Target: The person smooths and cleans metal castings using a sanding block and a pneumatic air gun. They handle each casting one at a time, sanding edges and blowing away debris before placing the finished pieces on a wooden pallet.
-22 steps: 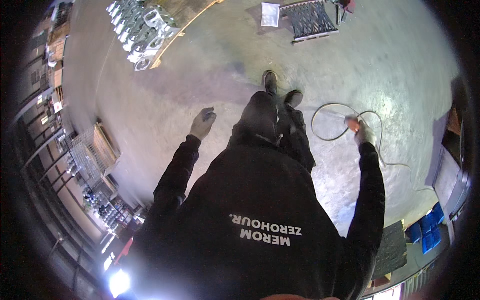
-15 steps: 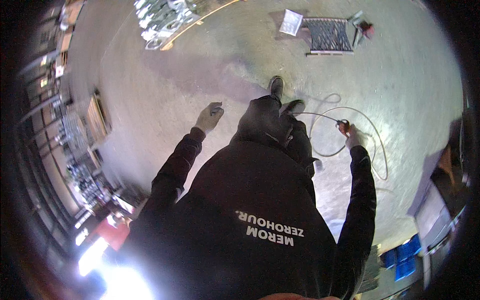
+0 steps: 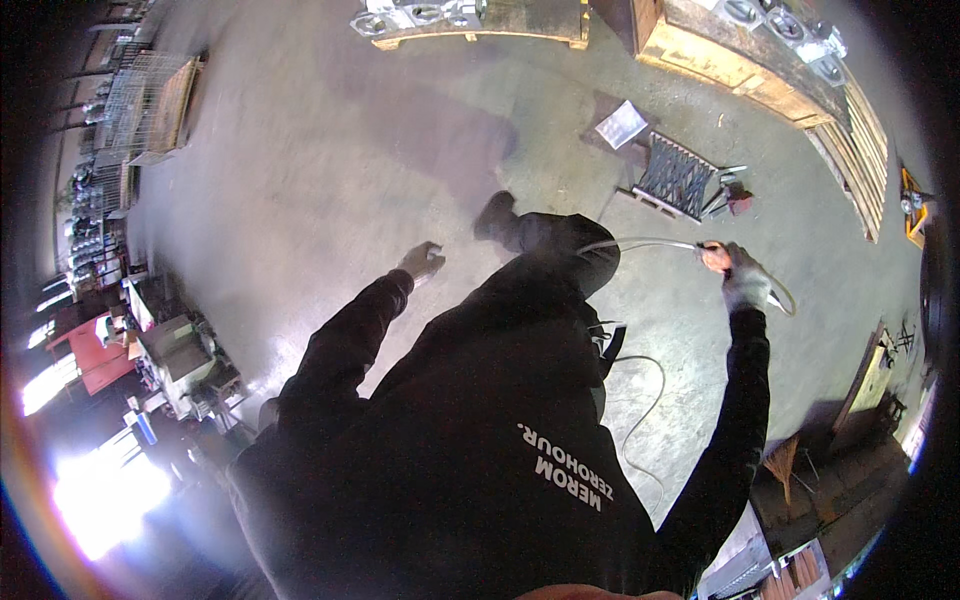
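Note:
My right hand [image 3: 742, 280], well out to the right, is closed around a thin pale hose [image 3: 650, 241]. An orange-red piece [image 3: 714, 257] shows at its fingers; its exact kind is unclear. From there the hose runs left towards my raised leg, and a short loop hangs past the hand. Another stretch of hose or cable [image 3: 660, 385] curves over the floor beside my body. On the left, my left hand [image 3: 422, 262] hovers above the floor with curled fingers. Whether something small and dark sits in them cannot be made out.
A dark slatted rack [image 3: 676, 178] lies ahead on the right, beside a pale sheet [image 3: 621, 124]. Wooden crates [image 3: 715, 62] and a low platform [image 3: 520, 20] bear metal parts. Wire-mesh cages [image 3: 150, 105] stand left; a broom [image 3: 783, 465] is at lower right.
My body has turned right and stepped, so the rack sits nearer and the crates have come into view. My right hand has carried the hose along, drawing it out of its floor coil.

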The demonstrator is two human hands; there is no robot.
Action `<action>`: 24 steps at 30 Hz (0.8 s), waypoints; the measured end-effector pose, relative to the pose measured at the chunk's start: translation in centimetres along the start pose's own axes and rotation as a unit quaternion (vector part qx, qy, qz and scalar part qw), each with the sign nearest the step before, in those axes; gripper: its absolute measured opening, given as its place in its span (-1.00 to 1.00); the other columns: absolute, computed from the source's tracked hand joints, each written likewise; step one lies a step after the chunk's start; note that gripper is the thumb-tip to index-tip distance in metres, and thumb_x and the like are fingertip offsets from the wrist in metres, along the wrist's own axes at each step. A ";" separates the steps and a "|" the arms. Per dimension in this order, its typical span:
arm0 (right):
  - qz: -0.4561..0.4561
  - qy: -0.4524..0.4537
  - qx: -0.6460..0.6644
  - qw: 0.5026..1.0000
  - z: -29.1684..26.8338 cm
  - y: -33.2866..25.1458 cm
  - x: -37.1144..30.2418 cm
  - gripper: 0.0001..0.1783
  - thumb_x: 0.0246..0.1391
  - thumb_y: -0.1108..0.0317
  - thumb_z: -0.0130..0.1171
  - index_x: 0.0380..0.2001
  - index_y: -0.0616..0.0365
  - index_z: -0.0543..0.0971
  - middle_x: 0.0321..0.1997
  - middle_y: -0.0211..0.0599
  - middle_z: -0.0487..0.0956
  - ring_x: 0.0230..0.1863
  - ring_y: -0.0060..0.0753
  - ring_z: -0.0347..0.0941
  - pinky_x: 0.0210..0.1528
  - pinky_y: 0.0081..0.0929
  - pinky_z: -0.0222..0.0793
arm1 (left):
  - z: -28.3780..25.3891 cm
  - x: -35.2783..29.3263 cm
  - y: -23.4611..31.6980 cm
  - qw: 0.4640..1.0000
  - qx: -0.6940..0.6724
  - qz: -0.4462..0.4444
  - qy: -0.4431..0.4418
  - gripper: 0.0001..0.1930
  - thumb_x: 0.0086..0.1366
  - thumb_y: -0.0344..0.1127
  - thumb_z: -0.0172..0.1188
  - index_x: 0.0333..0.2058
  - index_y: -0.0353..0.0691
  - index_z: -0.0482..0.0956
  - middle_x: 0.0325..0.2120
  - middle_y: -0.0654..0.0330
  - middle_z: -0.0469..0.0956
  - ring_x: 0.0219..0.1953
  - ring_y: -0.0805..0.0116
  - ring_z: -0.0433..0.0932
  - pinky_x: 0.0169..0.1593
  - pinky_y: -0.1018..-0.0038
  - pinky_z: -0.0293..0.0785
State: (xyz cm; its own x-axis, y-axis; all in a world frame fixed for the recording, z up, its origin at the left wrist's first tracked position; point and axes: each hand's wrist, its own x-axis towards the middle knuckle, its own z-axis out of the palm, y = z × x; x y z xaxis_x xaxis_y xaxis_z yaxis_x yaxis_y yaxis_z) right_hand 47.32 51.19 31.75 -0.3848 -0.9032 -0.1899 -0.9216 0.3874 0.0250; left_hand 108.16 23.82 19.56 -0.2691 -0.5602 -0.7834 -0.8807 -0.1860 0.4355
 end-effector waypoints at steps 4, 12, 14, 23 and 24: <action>0.095 -0.016 -0.044 0.994 -2.2 -3.3 2.1 -0.67 -0.01 0.35 0.25 -0.13 -0.07 0.47 -0.25 -0.26 0.60 -0.17 -0.04 0.58 -0.23 -0.10 0.48 | 0.4 -2.0 -0.3 0.998 0.028 0.053 0.036 -0.53 0.28 -0.09 0.25 0.07 -0.23 0.50 -0.14 -0.01 0.65 -0.08 0.21 0.62 -0.01 0.36 0.52; 0.069 0.041 0.010 0.997 4.6 8.9 -2.7 -0.66 0.02 0.37 0.19 -0.08 -0.07 0.52 -0.27 -0.23 0.61 -0.21 -0.05 0.58 -0.23 -0.13 0.44 | -1.6 1.9 3.7 0.994 0.038 0.093 0.035 -0.57 0.29 -0.14 0.25 0.05 -0.24 0.49 -0.17 -0.01 0.66 -0.12 0.21 0.64 -0.07 0.38 0.54; 0.220 -0.046 0.209 0.952 12.1 14.8 -8.0 -0.74 0.10 0.35 0.07 -0.11 -0.01 0.52 -0.32 -0.27 0.60 -0.28 -0.15 0.56 -0.26 -0.19 0.43 | -2.6 3.3 4.2 0.998 0.010 0.062 0.022 -0.50 0.25 -0.09 0.26 0.06 -0.29 0.49 -0.08 -0.07 0.62 -0.01 0.13 0.60 0.07 0.33 0.49; -0.774 0.012 -0.629 -0.079 25.4 -4.0 -34.2 -0.51 0.32 0.19 -0.30 0.12 0.15 0.47 0.25 -0.22 0.49 0.15 -0.22 0.47 0.15 -0.13 0.40 | -11.8 12.6 6.1 0.987 -0.153 0.053 0.012 -0.63 0.28 -0.24 0.25 0.01 -0.24 0.50 -0.34 0.18 0.59 -0.35 0.50 0.52 -0.24 0.52 0.49; -0.778 0.073 -0.607 -0.145 23.0 -8.3 -33.9 -0.51 0.32 0.18 -0.29 0.12 0.14 0.48 0.24 -0.22 0.49 0.15 -0.23 0.47 0.14 -0.14 0.40 | -13.6 13.7 6.1 0.984 -0.172 0.043 0.003 -0.62 0.27 -0.25 0.27 0.02 -0.23 0.50 -0.36 0.19 0.60 -0.37 0.47 0.53 -0.24 0.49 0.50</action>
State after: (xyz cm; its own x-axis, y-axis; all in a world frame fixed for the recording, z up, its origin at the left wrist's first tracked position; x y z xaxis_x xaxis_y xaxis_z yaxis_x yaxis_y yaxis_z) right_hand 69.21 82.79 15.40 0.0083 0.4314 -0.9021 0.9971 -0.0715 -0.0250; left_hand 104.45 3.99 17.49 -0.3347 -0.5899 -0.7348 -0.6703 -0.3991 0.6257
